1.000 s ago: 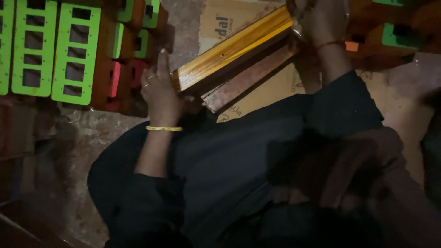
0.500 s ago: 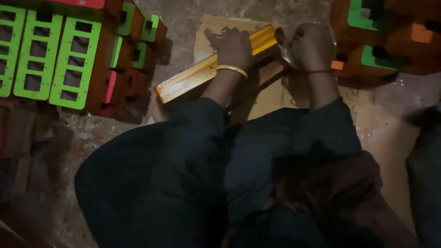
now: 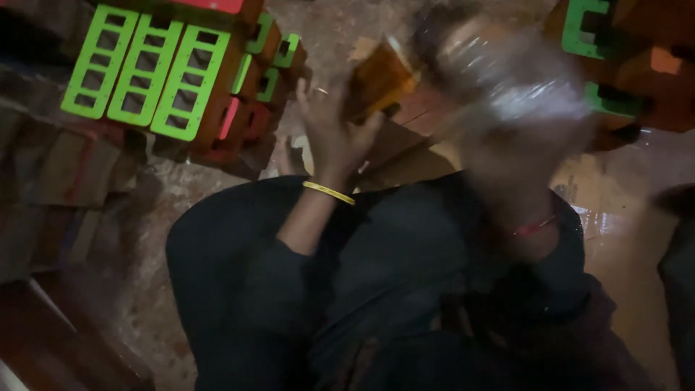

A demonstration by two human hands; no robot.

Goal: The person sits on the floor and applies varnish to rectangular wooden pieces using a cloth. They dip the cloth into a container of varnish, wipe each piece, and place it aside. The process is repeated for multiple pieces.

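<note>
Head view: left hand lifted, fingers spread, palm against the end of the yellow-orange frame above the cardboard sheet on the floor. Right hand too blurred; can't tell its grip. Frame looks mid-handling, not set down. Green moulded pieces stacked near the floor's left edge.

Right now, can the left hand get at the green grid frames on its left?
Probably yes: the left hand is raised with fingers spread, and only bare floor shows between it and the green grid frames; nothing blocks.
</note>
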